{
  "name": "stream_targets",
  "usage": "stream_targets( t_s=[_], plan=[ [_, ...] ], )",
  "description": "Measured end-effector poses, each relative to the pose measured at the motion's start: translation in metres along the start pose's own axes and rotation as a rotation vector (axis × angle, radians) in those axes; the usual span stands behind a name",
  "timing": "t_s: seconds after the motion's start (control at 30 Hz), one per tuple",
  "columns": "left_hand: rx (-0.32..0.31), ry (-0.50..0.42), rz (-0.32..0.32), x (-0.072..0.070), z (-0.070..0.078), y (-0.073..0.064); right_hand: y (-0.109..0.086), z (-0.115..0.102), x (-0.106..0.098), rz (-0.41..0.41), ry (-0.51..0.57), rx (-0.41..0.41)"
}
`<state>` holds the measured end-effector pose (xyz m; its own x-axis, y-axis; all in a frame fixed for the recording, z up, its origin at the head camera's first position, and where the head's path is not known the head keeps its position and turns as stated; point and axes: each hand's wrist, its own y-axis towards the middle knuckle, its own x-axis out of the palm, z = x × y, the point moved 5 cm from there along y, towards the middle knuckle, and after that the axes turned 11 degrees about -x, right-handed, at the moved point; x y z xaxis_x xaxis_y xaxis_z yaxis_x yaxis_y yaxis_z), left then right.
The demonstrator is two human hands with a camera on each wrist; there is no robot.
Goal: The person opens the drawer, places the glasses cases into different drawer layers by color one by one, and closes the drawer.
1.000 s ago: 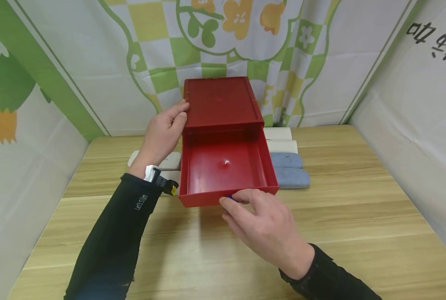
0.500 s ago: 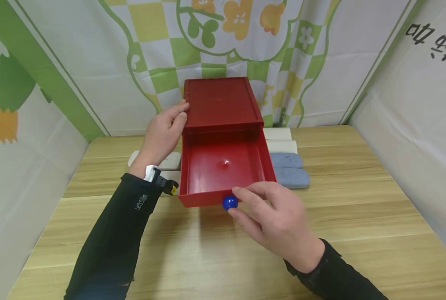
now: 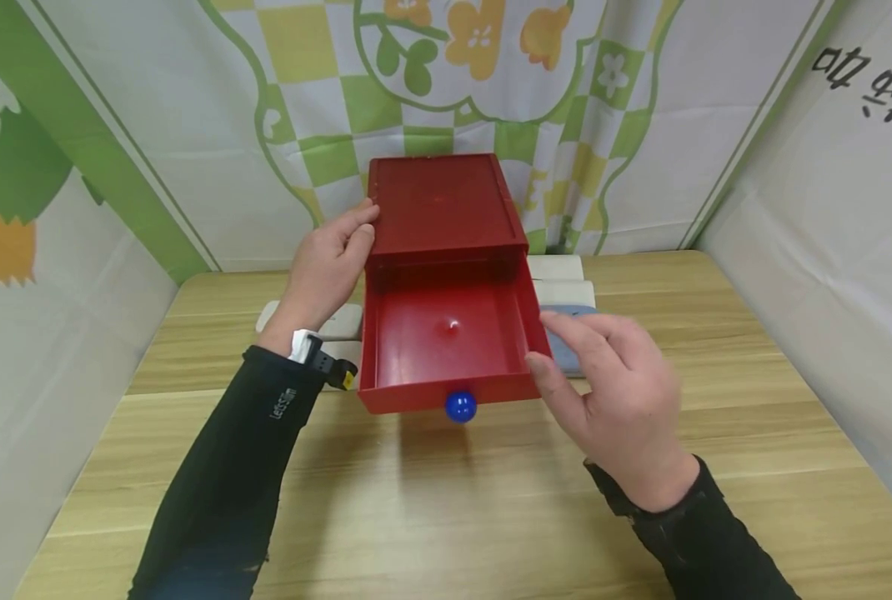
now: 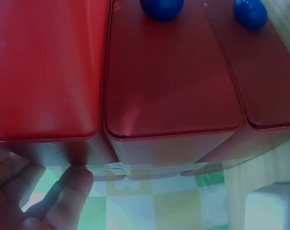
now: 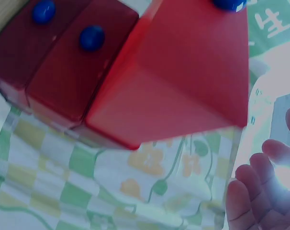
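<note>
A red drawer cabinet (image 3: 442, 204) stands at the back of the table, its top drawer (image 3: 401, 400) pulled out with nothing inside. A round blue knob (image 3: 460, 407) sits on that drawer's front. In the left wrist view, two lower drawers (image 4: 173, 81) with blue knobs are pushed in. My left hand (image 3: 329, 271) rests against the cabinet's left side, fingertips at its top edge. Off the knob, my right hand (image 3: 618, 408) is beside the drawer's right front corner. Its thumb and fingers are spread apart and hold nothing, as the right wrist view also shows.
Flat, rounded pale grey things (image 3: 343, 322) lie on the wooden table (image 3: 716, 400) left of the cabinet. To its right lie white blocks (image 3: 562, 292) and blue-grey rounded things (image 3: 566, 360), partly behind my right hand. A patterned curtain (image 3: 326, 108) hangs close behind.
My right hand has let go of the blue knob and moved right and away, uncovering the knob. The drawer and my left hand have stayed in place.
</note>
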<state>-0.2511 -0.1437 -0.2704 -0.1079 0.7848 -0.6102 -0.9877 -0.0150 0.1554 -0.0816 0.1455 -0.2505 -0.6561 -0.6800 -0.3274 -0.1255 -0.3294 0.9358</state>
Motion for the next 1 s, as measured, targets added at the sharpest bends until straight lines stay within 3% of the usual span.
stream_targets(
  t_s=[0.2,0.37,0.7,1.0],
  plan=[
    [0.001,0.007,0.001,0.000,0.000,0.001,-0.005,0.024,-0.003,-0.006,-0.041,0.096],
    [0.002,0.009,0.003,0.000,0.000,0.001,-0.012,0.040,-0.001,-0.075,-0.073,0.139],
    [0.007,0.002,0.002,0.000,-0.001,0.000,-0.039,0.069,0.018,-0.340,-0.065,0.239],
    [0.013,0.002,-0.002,0.000,-0.001,0.000,-0.065,0.087,0.037,-0.575,-0.058,0.281]
  ],
)
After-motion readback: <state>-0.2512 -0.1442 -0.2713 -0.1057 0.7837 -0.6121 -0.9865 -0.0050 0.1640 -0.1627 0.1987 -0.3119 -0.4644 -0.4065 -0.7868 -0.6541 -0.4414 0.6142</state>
